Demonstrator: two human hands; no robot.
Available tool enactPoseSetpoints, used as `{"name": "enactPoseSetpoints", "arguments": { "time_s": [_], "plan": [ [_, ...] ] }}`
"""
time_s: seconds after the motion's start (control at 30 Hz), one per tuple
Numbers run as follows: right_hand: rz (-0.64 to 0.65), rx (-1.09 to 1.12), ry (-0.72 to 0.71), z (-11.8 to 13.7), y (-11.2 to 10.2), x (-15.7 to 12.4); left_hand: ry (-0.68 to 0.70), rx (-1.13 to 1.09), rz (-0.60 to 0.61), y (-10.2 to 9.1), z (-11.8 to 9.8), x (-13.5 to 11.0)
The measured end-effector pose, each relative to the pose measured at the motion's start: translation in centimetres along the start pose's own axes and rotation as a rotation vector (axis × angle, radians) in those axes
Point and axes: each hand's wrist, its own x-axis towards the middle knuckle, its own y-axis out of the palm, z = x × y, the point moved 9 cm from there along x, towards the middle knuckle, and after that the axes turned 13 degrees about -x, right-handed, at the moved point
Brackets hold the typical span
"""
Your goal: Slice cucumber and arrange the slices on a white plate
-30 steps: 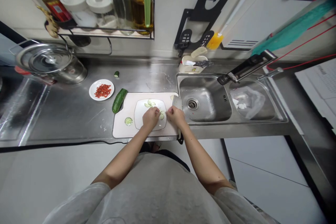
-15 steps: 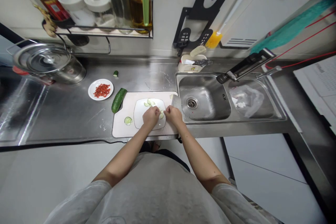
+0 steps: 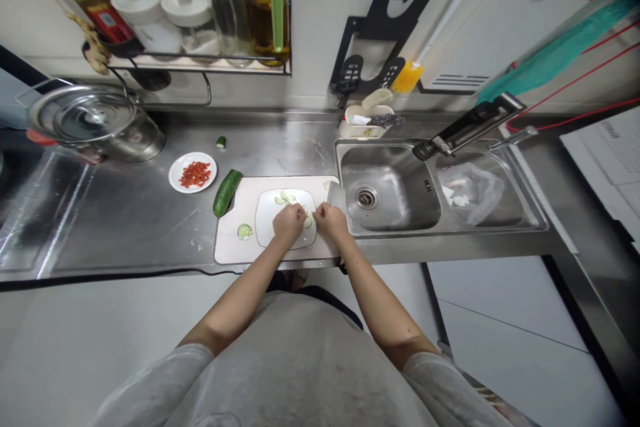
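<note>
Cutting bd (image 3: 231,250) sits under the white plate (image 3: 265,218); work looks part done, as plate has just a bit on it. Big cucumber (image 3: 227,193), at 10 o'clock from plate, looks mostly uncut, so lots may be left. L hand (image 3: 289,225) is over plate, R hand (image 3: 332,221) at its 3 o'clock edge; fingers curl in w/ tips close, but can't tell how tight, or if they've got anything. Green pile (image 3: 245,232) is on bd at plate's 9 o'clock, thin slices (image 3: 286,197) on plate at 12 & 3

Bare left hand (image 3: 289,222), pinched; bare left forearm (image 3: 245,293) toward one o'clock. Bare right hand (image 3: 331,219), pinched; bare right forearm (image 3: 373,290) toward eleven.
</note>
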Motion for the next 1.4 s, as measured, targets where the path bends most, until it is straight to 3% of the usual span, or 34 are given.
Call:
{"name": "enactPoseSetpoints", "arguments": {
  "time_s": [1.17,1.27,1.4],
  "plan": [
    [-0.029,-0.013,-0.009,0.1,-0.8,-0.4,-0.016,-0.013,0.008,-0.1,0.0,0.0],
    [-0.047,0.02,0.015,-0.6,-1.4,-1.0,-0.024,-0.1,-0.006,-0.8,0.3,-0.5],
    [-0.061,0.108,0.058,-2.3,-2.0,-2.6,0.012,-0.301,-0.074,-3.7,1.6,-1.9]
  ]
}}
